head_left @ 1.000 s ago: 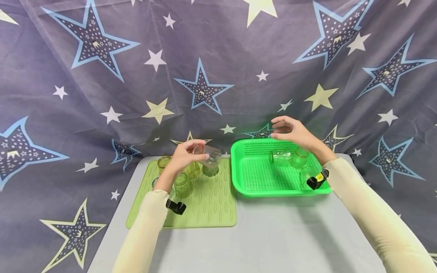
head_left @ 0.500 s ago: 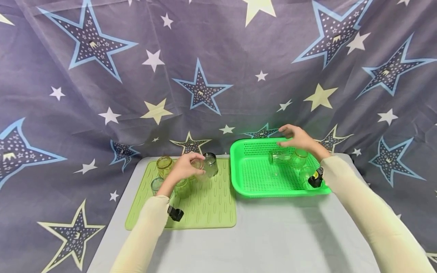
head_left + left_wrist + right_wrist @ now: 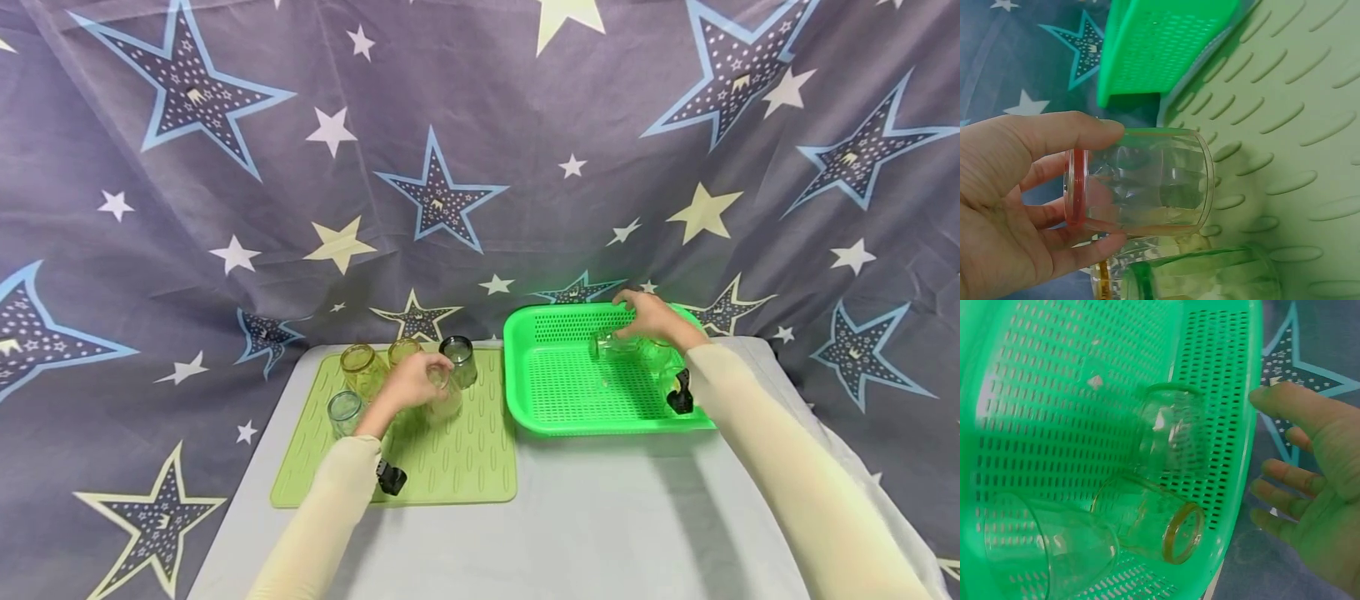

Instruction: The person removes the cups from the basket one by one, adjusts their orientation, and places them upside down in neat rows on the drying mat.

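My left hand [image 3: 411,383] grips a clear glass tumbler [image 3: 1147,181] near its reddish rim, thumb on one side and fingers on the other. The tumbler is over the light green drying mat [image 3: 468,475]; whether its base touches I cannot tell. Around it stand a dark glass [image 3: 460,364], a yellow glass [image 3: 363,372], another yellow glass [image 3: 404,350], a bluish glass [image 3: 345,411] and a green glass [image 3: 1204,275]. My right hand [image 3: 654,322] is over the far side of the green basket [image 3: 615,430], fingers loosely bent, holding nothing.
Inside the basket are a glass lying near the far wall [image 3: 1172,434], an amber-rimmed glass [image 3: 1138,519] and a wider clear glass [image 3: 1066,547]. The mat and basket sit side by side on a white table [image 3: 592,508]. A starry cloth [image 3: 525,233] hangs behind.
My left hand has brought the clear tumbler from beside the dark glass back toward me, turning it more upright. My right hand has come down nearer the glasses in the basket.
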The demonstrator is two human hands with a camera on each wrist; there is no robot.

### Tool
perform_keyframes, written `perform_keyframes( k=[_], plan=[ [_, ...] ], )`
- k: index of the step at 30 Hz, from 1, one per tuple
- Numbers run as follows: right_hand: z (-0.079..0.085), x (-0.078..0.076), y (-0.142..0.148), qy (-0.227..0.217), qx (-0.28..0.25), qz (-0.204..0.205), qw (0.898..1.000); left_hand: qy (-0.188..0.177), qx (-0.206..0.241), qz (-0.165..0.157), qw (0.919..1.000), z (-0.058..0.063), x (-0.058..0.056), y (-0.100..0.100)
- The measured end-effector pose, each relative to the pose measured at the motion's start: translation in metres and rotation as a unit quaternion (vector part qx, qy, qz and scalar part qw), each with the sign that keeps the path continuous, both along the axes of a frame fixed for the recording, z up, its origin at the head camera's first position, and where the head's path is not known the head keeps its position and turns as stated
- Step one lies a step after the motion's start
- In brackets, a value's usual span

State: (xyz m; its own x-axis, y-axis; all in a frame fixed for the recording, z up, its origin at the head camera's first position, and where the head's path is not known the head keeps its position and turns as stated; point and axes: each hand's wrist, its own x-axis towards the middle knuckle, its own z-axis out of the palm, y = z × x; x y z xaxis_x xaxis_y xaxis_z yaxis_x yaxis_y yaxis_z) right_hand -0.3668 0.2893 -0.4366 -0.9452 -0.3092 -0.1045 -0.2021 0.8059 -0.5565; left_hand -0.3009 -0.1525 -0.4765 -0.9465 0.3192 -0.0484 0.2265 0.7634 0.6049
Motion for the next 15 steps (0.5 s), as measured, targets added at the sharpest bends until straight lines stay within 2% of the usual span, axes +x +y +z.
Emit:
perform_keyframes(
  k=[5, 15],
  plan=[
    [-0.008, -0.004, -0.001, -0.006, 0.058, 0.002, 0.998, -0.023, -0.008, 0.012, 0.9996, -0.003, 0.001, 0.001],
    [-0.021, -0.005, -0.001, -0.025, 0.101, -0.004, 0.995, -0.009, -0.032, 0.008, 0.9994, -0.009, 0.001, 0.004]
  ],
)
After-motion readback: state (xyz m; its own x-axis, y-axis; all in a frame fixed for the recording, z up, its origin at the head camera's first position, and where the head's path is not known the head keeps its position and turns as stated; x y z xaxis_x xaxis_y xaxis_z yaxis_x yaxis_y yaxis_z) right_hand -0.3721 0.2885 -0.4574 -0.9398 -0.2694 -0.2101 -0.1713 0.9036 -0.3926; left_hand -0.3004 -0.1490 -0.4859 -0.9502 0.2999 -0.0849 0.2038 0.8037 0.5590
